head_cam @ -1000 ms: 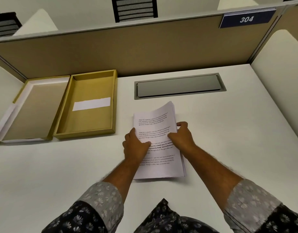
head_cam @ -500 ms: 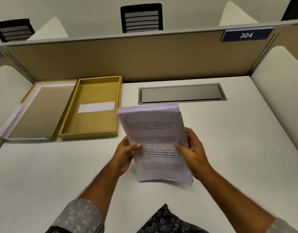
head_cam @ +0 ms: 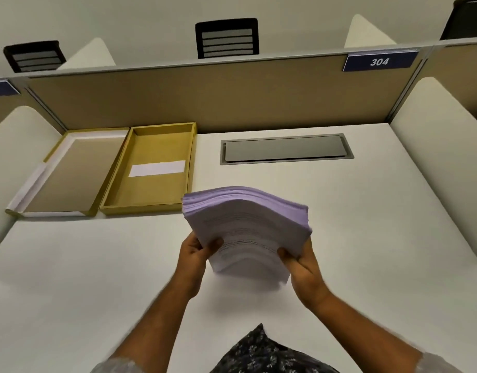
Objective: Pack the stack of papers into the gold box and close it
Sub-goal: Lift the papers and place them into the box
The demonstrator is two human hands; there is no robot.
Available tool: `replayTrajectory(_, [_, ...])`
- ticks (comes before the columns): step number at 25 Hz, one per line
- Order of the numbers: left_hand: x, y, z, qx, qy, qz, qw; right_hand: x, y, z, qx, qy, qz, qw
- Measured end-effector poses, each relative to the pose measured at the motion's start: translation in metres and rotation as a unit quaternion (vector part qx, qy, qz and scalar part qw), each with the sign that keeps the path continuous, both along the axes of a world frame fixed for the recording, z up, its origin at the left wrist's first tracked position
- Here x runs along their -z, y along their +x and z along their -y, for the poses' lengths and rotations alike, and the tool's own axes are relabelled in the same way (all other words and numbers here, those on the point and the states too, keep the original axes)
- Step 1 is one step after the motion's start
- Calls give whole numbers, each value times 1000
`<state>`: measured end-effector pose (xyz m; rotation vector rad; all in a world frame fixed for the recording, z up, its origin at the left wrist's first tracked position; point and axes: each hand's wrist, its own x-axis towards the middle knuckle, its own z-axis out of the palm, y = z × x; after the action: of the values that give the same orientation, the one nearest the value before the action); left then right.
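Above the near middle of the white table [head_cam: 366, 238], a thick stack of white printed papers [head_cam: 248, 230] is held up off the surface, tilted so its far edge rises toward the camera and the sheets bow upward in the middle. Both hands are clamped on it: the left hand [head_cam: 195, 251] grips the near left edge with the thumb on the printed top sheet, and the right hand [head_cam: 303, 265] grips the near right edge the same way. The print on the top sheet is too blurred to read. To the far left of the stack lies the open gold cardboard box [head_cam: 148, 205], a shallow rectangular tray with a white rectangular label [head_cam: 157, 168] on its floor; the stack's far left corner is just beside the box's near right corner. Touching the box's left side lies the gold box lid [head_cam: 54, 146], turned inside up, showing a tan inside and white edging. On the far side of the table, a grey metal cable hatch [head_cam: 286, 149] is set flush in the surface, in front of a tan partition wall [head_cam: 232, 98] that carries a blue sign reading 304 [head_cam: 379, 61].
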<state>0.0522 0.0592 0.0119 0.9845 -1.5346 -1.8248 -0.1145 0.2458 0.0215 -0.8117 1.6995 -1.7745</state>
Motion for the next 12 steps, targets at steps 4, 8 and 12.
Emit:
replayTrajectory(4, [29,7,-5,44,19,78,996,30,-9,0,-9,54,1,999])
replayTrajectory(8, [56,5,-13,23,-7,135,991,68,-18,-4,-46,187,-79,978])
replayTrajectory(12, [60,9,2,58,-28,139,988,77,-11,0,-29,266,-120,956])
